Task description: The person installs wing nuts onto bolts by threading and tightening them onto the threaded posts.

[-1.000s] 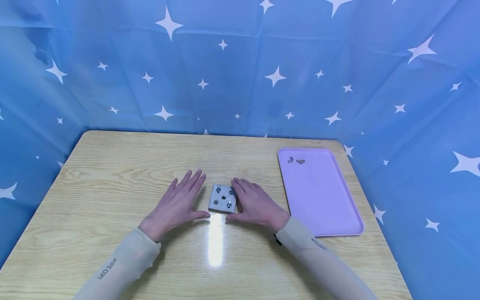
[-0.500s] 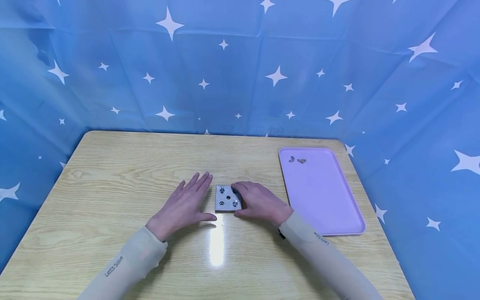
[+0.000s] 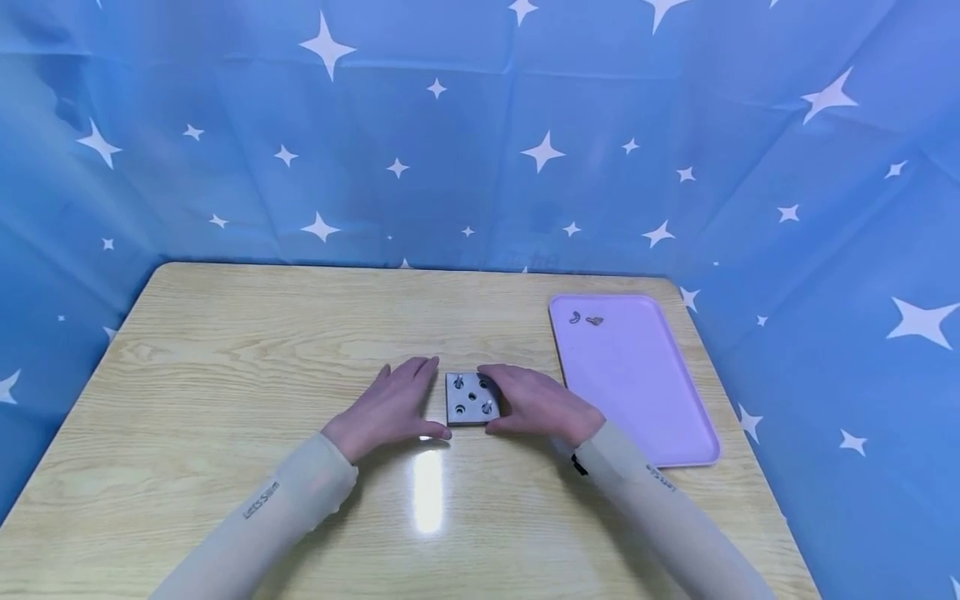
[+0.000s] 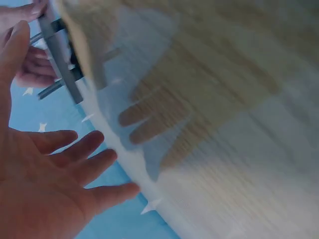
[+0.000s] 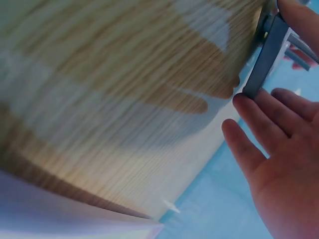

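A square grey metal plate [image 3: 465,414] with several holes and two upright pins lies in the middle of the table. Dark stubs show beneath it in the left wrist view, where the plate [image 4: 59,55] appears edge-on. My right hand [image 3: 542,404] holds the plate at its right side, thumb on the near edge and fingertips on the far edge. In the right wrist view, fingers [image 5: 259,117] touch the plate's edge [image 5: 266,59]. My left hand [image 3: 390,410] is just left of the plate, fingers spread and slightly bent, with a small gap between.
A purple tray [image 3: 637,392] stands at the right of the wooden table [image 3: 262,333]. Two small brownish metal pieces [image 3: 585,319] lie in its far left corner. A blue star-patterned cloth [image 3: 450,192] hangs behind the table and along its sides.
The plate has shifted right and turned square to the table edge, my right hand moving with it and closing on its edges. My left hand has followed to the right, its fingers drawing closer together.
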Motion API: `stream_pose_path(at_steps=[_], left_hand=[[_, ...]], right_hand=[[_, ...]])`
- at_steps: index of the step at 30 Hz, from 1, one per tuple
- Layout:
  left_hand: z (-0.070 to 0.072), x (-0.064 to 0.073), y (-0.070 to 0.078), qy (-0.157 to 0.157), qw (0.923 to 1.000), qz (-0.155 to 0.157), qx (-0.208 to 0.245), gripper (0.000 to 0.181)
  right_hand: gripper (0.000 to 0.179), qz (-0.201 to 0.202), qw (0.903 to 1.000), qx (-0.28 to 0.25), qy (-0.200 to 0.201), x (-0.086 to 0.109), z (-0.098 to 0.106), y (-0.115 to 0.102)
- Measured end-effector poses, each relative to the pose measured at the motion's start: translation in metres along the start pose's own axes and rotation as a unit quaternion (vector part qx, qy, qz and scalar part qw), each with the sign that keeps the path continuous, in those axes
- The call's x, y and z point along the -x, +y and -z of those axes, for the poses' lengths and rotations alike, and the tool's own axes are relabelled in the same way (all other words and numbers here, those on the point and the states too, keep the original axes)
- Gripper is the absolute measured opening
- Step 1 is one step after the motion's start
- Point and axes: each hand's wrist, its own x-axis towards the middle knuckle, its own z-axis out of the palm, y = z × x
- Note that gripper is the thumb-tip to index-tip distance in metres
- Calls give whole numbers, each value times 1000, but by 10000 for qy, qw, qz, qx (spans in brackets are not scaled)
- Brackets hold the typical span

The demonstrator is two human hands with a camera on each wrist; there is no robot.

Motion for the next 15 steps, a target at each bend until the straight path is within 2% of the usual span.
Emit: stream_pose_path(at_steps=[3,6,11,15], left_hand=[[-1,-6,0,69,9994,-132,-320,123],[-3,-12,0,-42,9989,-181,-430,125],[-6,-19,1,-371,9987,-158,-306,127],[-9,-24,5,-539,9985,-69,-51,125]], right_hand=[[90,26,10000,-42,42,1,-1,2],[90,65,9999,-56,65,2,-2,4],[99,126,9999,-98,24,3,0,5],[98,70,9997,-233,49,10,11,8]])
